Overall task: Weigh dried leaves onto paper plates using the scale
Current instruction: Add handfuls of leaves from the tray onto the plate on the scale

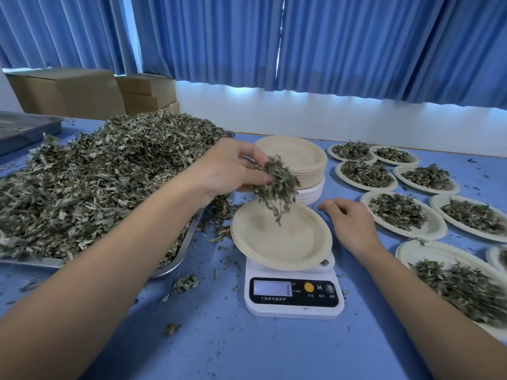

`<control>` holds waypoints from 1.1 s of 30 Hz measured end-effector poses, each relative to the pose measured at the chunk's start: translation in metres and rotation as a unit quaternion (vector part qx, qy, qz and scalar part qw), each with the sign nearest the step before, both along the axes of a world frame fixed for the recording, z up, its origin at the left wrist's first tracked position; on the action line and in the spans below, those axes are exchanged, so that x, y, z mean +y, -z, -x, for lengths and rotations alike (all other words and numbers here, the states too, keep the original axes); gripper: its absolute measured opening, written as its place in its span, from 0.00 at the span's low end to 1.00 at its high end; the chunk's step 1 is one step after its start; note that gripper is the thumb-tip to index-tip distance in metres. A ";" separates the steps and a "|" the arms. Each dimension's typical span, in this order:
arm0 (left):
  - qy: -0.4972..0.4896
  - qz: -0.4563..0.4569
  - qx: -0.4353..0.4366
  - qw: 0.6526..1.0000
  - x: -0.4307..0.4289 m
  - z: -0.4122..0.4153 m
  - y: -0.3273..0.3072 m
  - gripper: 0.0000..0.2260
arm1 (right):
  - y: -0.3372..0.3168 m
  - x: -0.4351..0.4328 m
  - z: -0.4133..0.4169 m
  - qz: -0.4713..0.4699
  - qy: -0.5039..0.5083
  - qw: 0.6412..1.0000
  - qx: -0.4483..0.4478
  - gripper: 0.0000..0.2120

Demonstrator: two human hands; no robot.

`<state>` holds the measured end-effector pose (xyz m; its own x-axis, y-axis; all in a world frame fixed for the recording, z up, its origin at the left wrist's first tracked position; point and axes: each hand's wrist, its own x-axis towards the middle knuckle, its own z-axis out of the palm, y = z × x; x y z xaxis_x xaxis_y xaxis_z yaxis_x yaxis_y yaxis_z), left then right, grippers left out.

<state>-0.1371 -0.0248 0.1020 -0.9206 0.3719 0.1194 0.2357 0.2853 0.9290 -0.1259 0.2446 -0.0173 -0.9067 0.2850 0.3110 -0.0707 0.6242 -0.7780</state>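
A white digital scale (293,297) stands on the blue table with an empty paper plate (282,239) on top. My left hand (230,168) grips a clump of dried leaves (277,185) above the plate's far edge, and some leaves hang down toward it. My right hand (348,220) hovers just right of the plate with loosely curled fingers, holding nothing. A big heap of dried leaves (104,174) fills a metal tray (175,264) at the left.
A stack of empty paper plates (296,160) stands behind the scale. Several filled plates (400,212) cover the table at the right. Another metal tray (24,130) and cardboard boxes (82,91) sit at the far left. Leaf crumbs litter the table.
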 end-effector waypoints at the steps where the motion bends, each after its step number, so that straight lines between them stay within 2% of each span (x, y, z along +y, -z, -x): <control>1: 0.034 0.020 -0.004 0.999 0.004 -0.003 0.002 0.08 | -0.001 0.000 0.000 0.000 -0.002 1.000 0.000 0.15; 5: 0.088 0.177 0.043 0.979 0.012 -0.008 0.010 0.11 | 0.000 0.000 -0.001 -0.007 -0.004 1.000 -0.002 0.16; 9: 0.130 0.162 -0.050 0.977 -0.001 0.002 0.004 0.13 | 0.000 0.001 0.000 0.001 -0.003 1.000 -0.007 0.15; 11: 0.094 0.157 -0.045 0.982 -0.011 0.014 0.004 0.10 | 0.000 0.001 0.000 0.000 -0.003 1.000 -0.007 0.16; 13: 0.008 0.167 -0.001 0.986 -0.022 0.028 0.009 0.05 | 0.000 0.001 0.000 -0.001 -0.004 1.000 -0.007 0.16; 16: -0.102 0.236 0.042 0.965 -0.041 0.047 0.021 0.05 | 0.000 0.000 0.000 -0.001 -0.005 1.000 -0.005 0.17; 19: -0.124 0.261 0.009 0.957 -0.058 0.055 0.029 0.07 | 0.001 0.000 0.000 -0.003 -0.005 1.000 -0.006 0.17; 23: -0.173 0.285 0.006 0.943 -0.073 0.059 0.027 0.09 | 0.000 0.000 0.000 -0.003 -0.006 1.000 -0.006 0.15; 26: -0.224 0.349 0.030 0.909 -0.079 0.061 0.024 0.05 | 0.000 0.000 -0.001 -0.003 -0.005 1.000 -0.006 0.15; 28: -0.239 0.392 0.036 0.888 -0.081 0.060 0.023 0.10 | 0.000 0.000 -0.001 -0.002 -0.004 1.000 -0.006 0.15; 31: -0.203 0.435 0.009 0.877 -0.082 0.057 0.024 0.21 | -0.001 -0.002 0.000 0.003 -0.003 1.000 -0.006 0.14; 33: -0.186 0.468 0.005 0.864 -0.081 0.057 0.027 0.21 | -0.002 -0.002 0.000 -0.002 -0.005 1.000 -0.006 0.14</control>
<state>-0.1938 -0.1061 0.0755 -0.9978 -0.0115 -0.0648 -0.0273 0.9681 0.2489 -0.1256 0.2428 -0.0157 -0.9129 0.2753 0.3013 -0.0676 0.6261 -0.7768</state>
